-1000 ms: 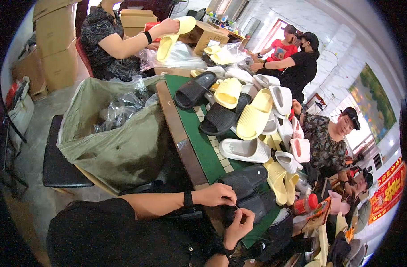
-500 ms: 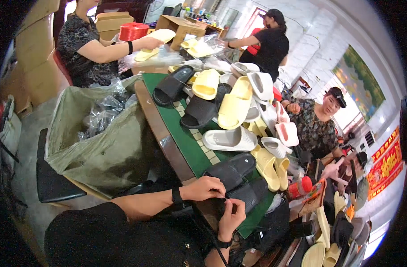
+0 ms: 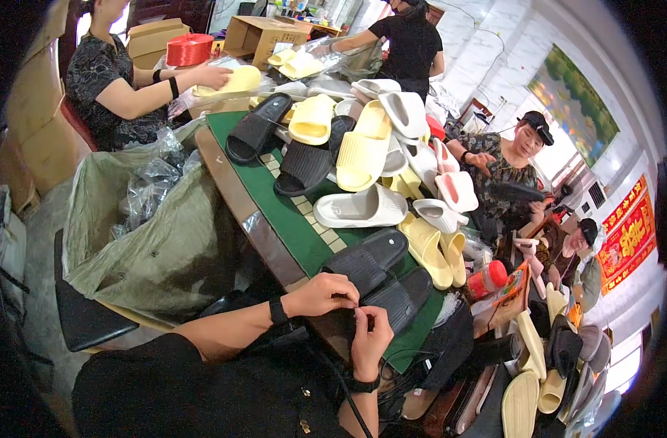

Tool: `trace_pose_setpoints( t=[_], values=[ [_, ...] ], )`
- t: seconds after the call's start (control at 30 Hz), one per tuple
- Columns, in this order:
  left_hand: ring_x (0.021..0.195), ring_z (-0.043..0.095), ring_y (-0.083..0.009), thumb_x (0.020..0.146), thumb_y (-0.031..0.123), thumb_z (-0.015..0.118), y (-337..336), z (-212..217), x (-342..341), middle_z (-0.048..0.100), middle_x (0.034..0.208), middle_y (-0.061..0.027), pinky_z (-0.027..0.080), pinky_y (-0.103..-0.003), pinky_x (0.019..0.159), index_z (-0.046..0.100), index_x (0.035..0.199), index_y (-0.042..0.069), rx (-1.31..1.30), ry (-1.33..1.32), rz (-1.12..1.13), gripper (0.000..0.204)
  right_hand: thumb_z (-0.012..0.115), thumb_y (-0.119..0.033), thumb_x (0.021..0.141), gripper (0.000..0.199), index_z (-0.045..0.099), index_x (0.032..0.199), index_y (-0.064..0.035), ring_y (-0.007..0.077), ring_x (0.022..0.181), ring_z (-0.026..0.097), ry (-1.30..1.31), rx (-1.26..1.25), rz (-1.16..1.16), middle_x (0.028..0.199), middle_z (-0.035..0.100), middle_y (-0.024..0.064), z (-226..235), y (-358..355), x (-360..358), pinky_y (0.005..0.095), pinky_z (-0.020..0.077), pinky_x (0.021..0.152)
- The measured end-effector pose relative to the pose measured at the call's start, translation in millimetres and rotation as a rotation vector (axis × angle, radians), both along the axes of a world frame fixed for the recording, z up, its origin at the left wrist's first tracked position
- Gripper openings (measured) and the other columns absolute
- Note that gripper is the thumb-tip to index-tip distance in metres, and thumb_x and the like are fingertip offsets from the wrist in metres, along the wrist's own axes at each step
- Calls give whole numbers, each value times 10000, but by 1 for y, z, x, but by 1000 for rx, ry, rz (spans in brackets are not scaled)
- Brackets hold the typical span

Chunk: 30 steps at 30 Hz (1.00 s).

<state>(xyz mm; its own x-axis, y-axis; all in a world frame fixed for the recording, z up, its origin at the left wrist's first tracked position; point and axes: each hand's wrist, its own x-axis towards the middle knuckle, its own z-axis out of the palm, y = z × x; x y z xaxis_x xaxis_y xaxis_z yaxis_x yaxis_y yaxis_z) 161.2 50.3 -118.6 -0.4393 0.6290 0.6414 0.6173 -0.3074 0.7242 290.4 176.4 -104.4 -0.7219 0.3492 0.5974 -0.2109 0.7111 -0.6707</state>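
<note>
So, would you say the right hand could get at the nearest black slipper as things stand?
Probably yes: the right hand appears close to that black slipper, with nothing visible between them.

A green picture (image 3: 576,98) hangs on the marbled wall (image 3: 487,64) (pale, faintly veined).

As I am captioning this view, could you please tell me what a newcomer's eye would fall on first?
Probably the heap of yellow, pale, pink and black slippers on the green-topped table, mid-picture. Next, below the heap, the person's left hand and right hand, fingertips close together beside two black slippers. The red banner on the far right also stands out.
</note>
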Motion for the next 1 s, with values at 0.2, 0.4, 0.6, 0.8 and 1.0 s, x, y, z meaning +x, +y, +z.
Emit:
trace_pose_setpoints(
  t=[0.2, 0.4, 0.6, 0.8, 1.0],
  values=[
    [802, 638, -247, 809, 49, 738, 0, -2, 0, 700, 870, -64, 511, -356, 714, 670, 868, 26, -2, 24, 16, 93, 684, -40, 905, 86, 623, 886, 18, 130, 684, 596, 31, -41, -37, 775, 637, 73, 3, -2, 1, 272, 478, 642],
    [838, 650, -226, 828, 53, 737, 0, -4, -1, 715, 912, -55, 518, -339, 731, 692, 883, 49, -13, 16, -8, 72, 686, -37, 901, 84, 621, 887, 16, 150, 689, 615, 4, -7, -18, 773, 638, 80, -1, 0, 2, 280, 484, 647],
    [841, 652, -227, 822, 49, 743, 0, -4, -1, 717, 911, -53, 523, -350, 736, 692, 885, 38, -37, 14, 9, 82, 681, -32, 908, 73, 623, 895, 9, 148, 688, 622, -48, -19, 5, 797, 654, 81, 1, 1, 2, 280, 489, 640],
    [827, 656, -236, 798, 19, 740, 0, 0, 0, 708, 875, -65, 520, -351, 741, 686, 875, 25, -40, -8, 24, 94, 697, -46, 891, 78, 634, 891, 1, 206, 699, 637, -6, -50, -15, 810, 666, 104, -2, 1, 0, 309, 501, 647],
    [842, 669, -245, 793, 14, 752, 1, 0, -1, 719, 904, -75, 525, -348, 745, 693, 880, 29, -46, -3, 4, 106, 709, -71, 879, 91, 648, 888, -4, 275, 710, 647, -23, -113, -21, 835, 669, 130, -2, 1, 0, 344, 511, 647]
  ],
)
